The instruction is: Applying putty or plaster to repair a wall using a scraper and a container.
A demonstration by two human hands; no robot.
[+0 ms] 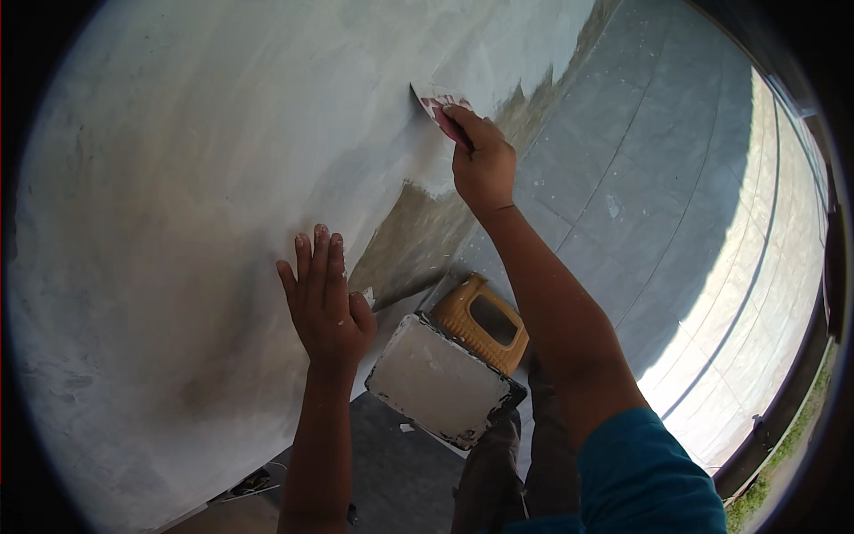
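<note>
My right hand point(485, 167) is closed round the reddish handle of a putty knife point(435, 100), up and to the right of my left hand. The knife's wide blade lies against the wall point(196, 133), which is coated in whitish, smeared filler. Lower on the same wall, my left hand point(327, 303) rests flat, with its fingers stretched and whitish specks on the fingertips. A small white bit shows beside its thumb; I cannot tell what it is. Between my hands lies a bare grey-brown patch point(411, 230) with a ragged edge, beside the coated area.
Below, near my legs, stands a dark-rimmed rectangular container point(434, 378) with a whitish, smeared surface. An orange-yellow plastic thing point(458, 307) with a rounded opening touches it. Grey tiled floor point(640, 169) runs along the right, with a sunlit strip beyond. Dark cords lie at lower left.
</note>
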